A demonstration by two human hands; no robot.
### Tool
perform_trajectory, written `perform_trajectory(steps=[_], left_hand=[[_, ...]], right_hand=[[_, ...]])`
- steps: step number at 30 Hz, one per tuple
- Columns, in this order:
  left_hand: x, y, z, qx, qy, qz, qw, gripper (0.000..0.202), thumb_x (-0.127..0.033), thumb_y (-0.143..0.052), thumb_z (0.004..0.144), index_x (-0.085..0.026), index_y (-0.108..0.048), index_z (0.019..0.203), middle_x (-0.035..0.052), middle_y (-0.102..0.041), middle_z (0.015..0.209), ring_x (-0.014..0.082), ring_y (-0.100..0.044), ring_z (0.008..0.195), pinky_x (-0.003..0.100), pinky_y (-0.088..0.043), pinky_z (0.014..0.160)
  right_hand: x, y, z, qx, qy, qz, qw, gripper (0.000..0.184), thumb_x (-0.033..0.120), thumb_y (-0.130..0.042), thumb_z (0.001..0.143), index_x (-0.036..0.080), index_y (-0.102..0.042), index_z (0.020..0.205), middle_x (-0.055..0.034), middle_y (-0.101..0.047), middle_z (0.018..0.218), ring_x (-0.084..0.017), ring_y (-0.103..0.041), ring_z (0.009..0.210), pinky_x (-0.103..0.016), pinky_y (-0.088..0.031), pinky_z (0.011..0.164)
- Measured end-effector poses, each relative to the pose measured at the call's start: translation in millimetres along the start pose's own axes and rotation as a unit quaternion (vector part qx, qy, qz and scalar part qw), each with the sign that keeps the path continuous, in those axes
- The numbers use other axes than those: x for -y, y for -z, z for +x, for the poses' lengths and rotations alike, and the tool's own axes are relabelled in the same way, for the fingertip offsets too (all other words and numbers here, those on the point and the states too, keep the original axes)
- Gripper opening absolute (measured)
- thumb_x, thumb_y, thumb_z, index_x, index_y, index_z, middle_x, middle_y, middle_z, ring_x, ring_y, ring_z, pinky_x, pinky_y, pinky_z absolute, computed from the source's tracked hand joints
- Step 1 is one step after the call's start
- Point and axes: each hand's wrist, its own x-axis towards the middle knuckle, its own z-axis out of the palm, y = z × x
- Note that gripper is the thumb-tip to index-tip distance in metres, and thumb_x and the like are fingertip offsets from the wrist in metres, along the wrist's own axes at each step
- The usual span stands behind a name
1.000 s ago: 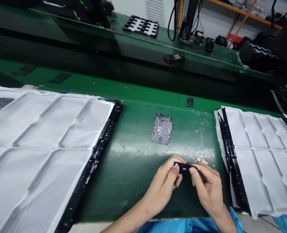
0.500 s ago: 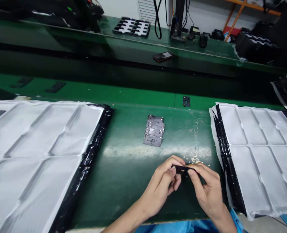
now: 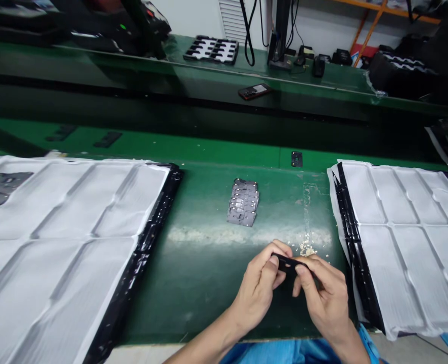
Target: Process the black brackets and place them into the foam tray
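Note:
Both of my hands pinch one small flat black part [image 3: 287, 263] above the near edge of the green bench [image 3: 205, 283]. My left hand [image 3: 260, 288] grips its left end with thumb and fingers closed. My right hand [image 3: 320, 296] grips the right end the same way. A short fanned stack of similar dark grey parts [image 3: 242, 209] lies on the bench just beyond my hands.
A large black tray covered with white sheet [image 3: 64, 227] lies at the left, another [image 3: 402, 232] at the right. A single small black part [image 3: 296, 158] sits further back. Pale crumbs [image 3: 307, 248] lie by my hands. On the far shelf rest a phone [image 3: 255, 91] and a parts tray [image 3: 211, 49].
My hands have stayed together on the small black part, turning it slightly. The view has shifted a little; nothing on the bench has moved.

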Motion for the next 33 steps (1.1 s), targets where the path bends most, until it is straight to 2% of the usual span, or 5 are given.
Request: perform_trajectory(steps=[9,14,21,25,33], left_hand=[[4,-2.8,0,0.002,0.0,0.027,1.0,0.029,-0.028,-0.035,0.107,-0.017,-0.058,0.091,0.0011,-0.053,0.098,0.0064,-0.04,0.057,0.021,-0.033,0.051],[-3,-0.6,2,0.061,-0.016,0.056,0.996,0.029,-0.024,-0.03,0.106,-0.017,-0.057,0.101,-0.0003,-0.056,0.086,0.0084,-0.042,0.056,0.024,-0.039,0.056],[-21,12.7,2,0.081,-0.03,0.252,0.964,0.02,-0.028,-0.051,0.103,-0.018,-0.067,0.096,0.0039,-0.064,0.091,0.0174,-0.058,0.079,0.029,-0.048,0.075],[-21,11.7,4,0.045,-0.024,0.18,0.982,0.023,-0.03,-0.053,0.104,-0.018,-0.07,0.112,0.004,-0.067,0.096,0.0136,-0.059,0.071,0.025,-0.048,0.067],[-17,9.4,1,0.024,-0.016,0.103,0.994,0.032,-0.033,-0.045,0.107,-0.016,-0.072,0.111,0.0017,-0.062,0.083,0.0088,-0.057,0.055,0.02,-0.044,0.05]], right_hand=[[-5,1,-4,-0.007,-0.056,0.024,0.998,0.021,0.015,-0.056,0.105,0.02,-0.077,0.107,0.0011,-0.065,0.072,-0.013,-0.065,0.054,-0.027,-0.052,0.062],[-2,5,-1,-0.027,-0.069,0.006,0.997,0.02,0.018,-0.057,0.104,0.02,-0.077,0.102,0.0015,-0.065,0.068,-0.015,-0.065,0.059,-0.028,-0.052,0.065],[-7,7,-3,-0.054,-0.107,-0.001,0.993,0.02,0.023,-0.055,0.106,0.02,-0.075,0.107,0.0008,-0.068,0.071,-0.015,-0.067,0.061,-0.025,-0.053,0.062],[-11,3,-6,-0.026,-0.128,0.017,0.991,0.022,0.024,-0.053,0.107,0.02,-0.073,0.116,0.0032,-0.063,0.067,-0.012,-0.061,0.052,-0.023,-0.051,0.056],[-8,4,-8,0.029,-0.142,0.027,0.989,0.033,0.027,-0.051,0.108,0.02,-0.069,0.135,-0.0004,-0.064,0.077,-0.016,-0.063,0.063,-0.026,-0.053,0.062]])
